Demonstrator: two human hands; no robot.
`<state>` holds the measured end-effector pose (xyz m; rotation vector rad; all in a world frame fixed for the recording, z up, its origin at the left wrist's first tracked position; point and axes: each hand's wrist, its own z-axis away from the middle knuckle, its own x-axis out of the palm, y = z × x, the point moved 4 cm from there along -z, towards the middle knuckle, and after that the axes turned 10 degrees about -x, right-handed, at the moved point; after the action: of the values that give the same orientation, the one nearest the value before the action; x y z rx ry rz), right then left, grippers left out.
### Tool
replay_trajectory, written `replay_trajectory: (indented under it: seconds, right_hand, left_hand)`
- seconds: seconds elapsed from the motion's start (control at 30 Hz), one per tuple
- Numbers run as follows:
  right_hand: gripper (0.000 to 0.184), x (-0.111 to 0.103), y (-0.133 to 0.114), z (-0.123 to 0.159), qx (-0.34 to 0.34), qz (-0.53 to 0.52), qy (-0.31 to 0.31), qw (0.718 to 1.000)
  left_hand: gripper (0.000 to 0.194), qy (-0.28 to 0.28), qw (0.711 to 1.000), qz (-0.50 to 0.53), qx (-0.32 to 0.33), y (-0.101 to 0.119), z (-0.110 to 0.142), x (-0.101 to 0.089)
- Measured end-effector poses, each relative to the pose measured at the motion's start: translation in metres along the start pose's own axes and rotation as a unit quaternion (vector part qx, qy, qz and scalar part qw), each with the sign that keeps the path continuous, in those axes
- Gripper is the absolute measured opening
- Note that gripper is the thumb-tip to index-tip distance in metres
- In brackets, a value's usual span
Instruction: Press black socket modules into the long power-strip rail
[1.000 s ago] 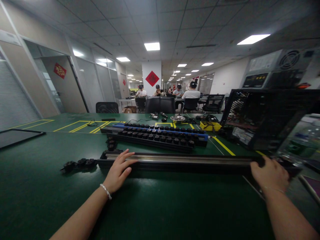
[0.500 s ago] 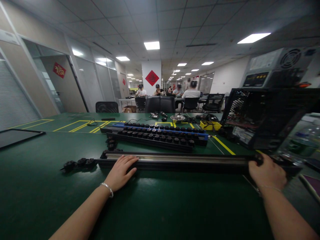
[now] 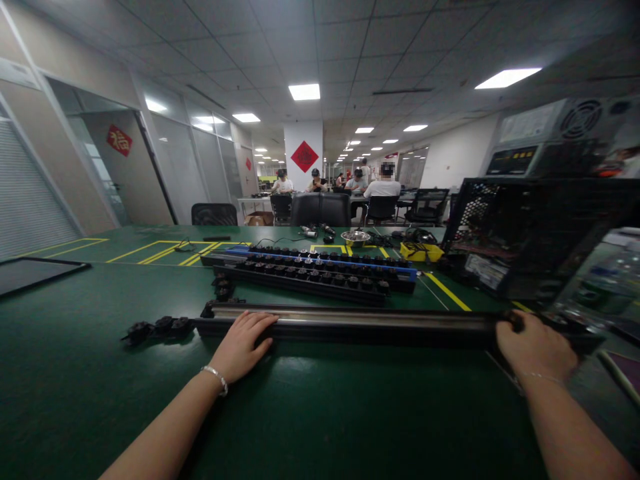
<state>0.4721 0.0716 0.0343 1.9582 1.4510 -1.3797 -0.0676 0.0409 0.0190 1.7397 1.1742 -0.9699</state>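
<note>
A long, black metal channel (image 3: pixel 380 328) with a shiny inner face lies crosswise on the green table in front of me. Over its left part rests my left hand (image 3: pixel 245 341), fingers across the top and thumb against the front side, gripping it. My right hand (image 3: pixel 537 347) is closed at the channel's right end, around a small dark piece (image 3: pixel 515 319) that looks like a black socket module; the fingers partly hide it. Beyond the channel's left end, several linked black socket modules (image 3: pixel 165 325) lie on the table.
Behind the channel lie black strips fitted with sockets (image 3: pixel 320 275) and a blue-edged strip (image 3: pixel 400 272). A metal bowl (image 3: pixel 355 237), a yellow tray (image 3: pixel 423 252) and cables are farther back. An open computer case (image 3: pixel 530 233) stands at right, near plastic bottles (image 3: pixel 607 280). Several people sit in the background.
My right hand has shifted very slightly at the channel's right end. My left hand and the channel stay in place.
</note>
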Motion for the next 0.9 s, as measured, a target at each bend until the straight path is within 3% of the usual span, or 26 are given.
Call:
replay_trajectory:
  seconds: [0.2,0.4,0.9]
  right_hand:
    - [0.048,0.0006,-0.0015,0.0003,-0.002,-0.010,0.028,1.000]
    - [0.053,0.0004,-0.0014,-0.0006,0.010,-0.004,0.007,1.000]
    - [0.047,0.0019,-0.0070,0.0004,-0.048,0.003,0.024,0.999]
  left_hand:
    - [0.042,0.001,1.000,-0.001,-0.004,-0.0001,0.0001,-0.0001]
    - [0.042,0.001,1.000,-0.002,-0.003,0.0012,-0.0001,-0.0010]
    - [0.043,-0.007,1.000,-0.005,-0.004,-0.0003,0.0000,0.0015]
